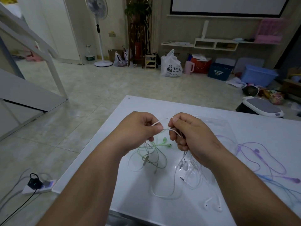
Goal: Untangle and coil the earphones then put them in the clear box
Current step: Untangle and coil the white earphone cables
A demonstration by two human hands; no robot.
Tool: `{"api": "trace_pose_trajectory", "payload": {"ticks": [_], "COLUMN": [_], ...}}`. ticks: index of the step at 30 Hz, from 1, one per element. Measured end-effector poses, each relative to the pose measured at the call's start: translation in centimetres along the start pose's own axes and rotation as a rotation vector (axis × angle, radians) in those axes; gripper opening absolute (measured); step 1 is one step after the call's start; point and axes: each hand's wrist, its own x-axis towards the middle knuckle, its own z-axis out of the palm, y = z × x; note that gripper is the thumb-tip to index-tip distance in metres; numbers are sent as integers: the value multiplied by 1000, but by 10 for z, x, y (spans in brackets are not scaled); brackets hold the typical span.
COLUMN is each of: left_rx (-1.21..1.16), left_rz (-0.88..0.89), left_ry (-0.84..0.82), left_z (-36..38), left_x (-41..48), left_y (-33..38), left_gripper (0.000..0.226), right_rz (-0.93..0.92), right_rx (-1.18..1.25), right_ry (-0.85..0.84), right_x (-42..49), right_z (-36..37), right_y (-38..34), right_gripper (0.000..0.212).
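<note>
- The clear box (226,126) lies on the bench (146,106) just beyond your right hand (193,137); whether anything is inside it cannot be told.
- Your left hand (140,129) and your right hand each pinch the pale pink earphone cord (158,122), which is held between them above the bench.
- One green earphone set (164,140) lies below your left hand, one white earphone set (185,166) below your right hand, and one purple earphone set (257,151) further to the right.

Both hands (164,132) pinching pale earphone cable (175,132), above white table (244,128)
</note>
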Motion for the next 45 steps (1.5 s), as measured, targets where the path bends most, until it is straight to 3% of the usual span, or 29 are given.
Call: {"api": "trace_pose_trajectory", "payload": {"ticks": [2,4,7,15,18,21,24,28,31,36,41,45], "left_rx": [268,391,355,347,507,583,395,133,-9,-47,-35,74], "left_rz": [-10,-44,-121,-190,-207,-271,-253,-68,-30,-11,7,-97], "left_ry": [183,340,493,759,664,449,215,-74,-187,-188,-126,18], "left_z": [0,-2,-9,-22,-22,-18,-14,-6,-1,-6,-11,-8], "left_x": [4,7,9,0,-1,3,4,-2,-3,-4,-3,2], "left_y": [-4,-7,-8,-10,-8,-12,-16,-6,0,2,-2,-10], "left_gripper": [13,11,10,38,48,31,20,59,50,6,13,17], "right_rz": [14,21,32,43,40,28,20,3,-16,-25,-19,13], "right_rx": [-14,-7,34,-126,-41,74,72,20,-8,-3,19,-58], "right_ry": [-9,-22,-61,-99,-47,-53,-74,-96,-107,-99,-85,-64], "right_x": [-1,-1,0,2,4,4,3,2,3,2,2,4], "right_z": [-1,-4,-11,-31,-28,-21,-15,-9,-7,-8,-9,-14], "right_y": [0,-1,-2,3,5,4,3,4,6,5,5,7], "right_gripper": [24,25,22,24,15,13,22,26,23,20,19,13]}}
